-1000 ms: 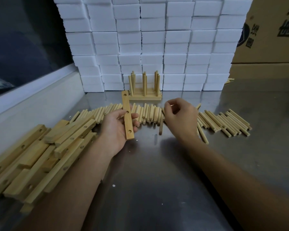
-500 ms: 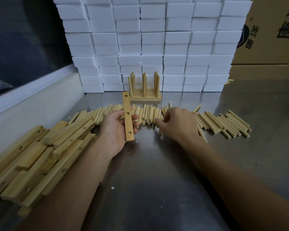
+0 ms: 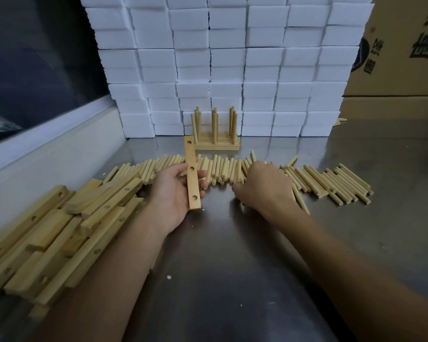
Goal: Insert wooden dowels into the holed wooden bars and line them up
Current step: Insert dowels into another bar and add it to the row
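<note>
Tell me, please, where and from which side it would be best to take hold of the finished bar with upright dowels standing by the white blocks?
Probably by the flat base bar, pinched across its long front and back edges, coming in low from the front. The upright dowels crowd the top, and the white blocks wall off the rear.

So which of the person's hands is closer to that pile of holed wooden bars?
Left. The left hand, holding one holed bar, sits right beside the pile of bars. The right hand is farther off, resting on the row of dowels.
</note>
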